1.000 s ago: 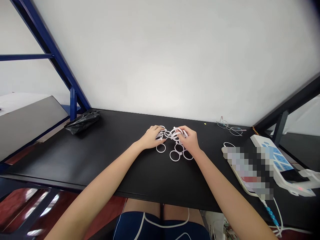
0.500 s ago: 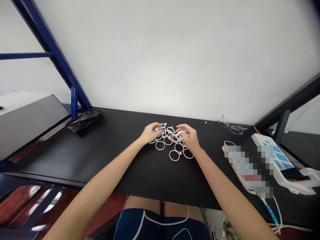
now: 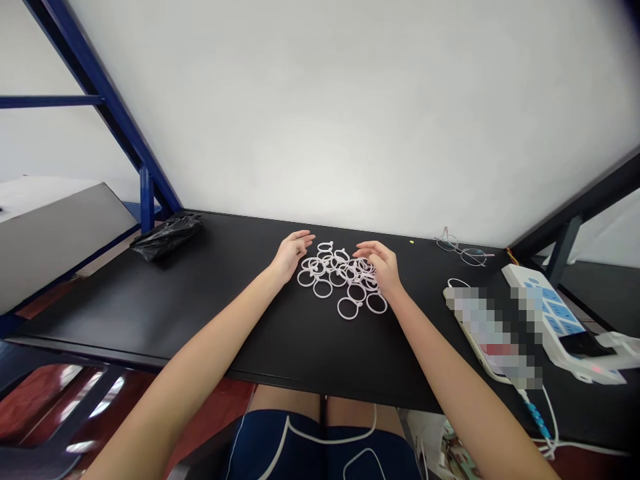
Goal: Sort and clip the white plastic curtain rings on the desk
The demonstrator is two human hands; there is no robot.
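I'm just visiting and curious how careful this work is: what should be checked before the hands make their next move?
1. Left hand free of rings: ok, it is just left of the pile.
2. Right hand free of rings: cannot tell, it hides part of the pile.
3. White rings on the black table: ok for those in plain sight.
4. Rings separated from one another: not ok, many overlap.
5. Phone apart from the rings: ok, off to the right.
6. Glasses apart from both hands: ok, near the wall.

In front of you, many thin white rings (image 3: 351, 269) with small knobs are lying loosely overlapped on the black tabletop (image 3: 300, 347), a few sitting nearer you.
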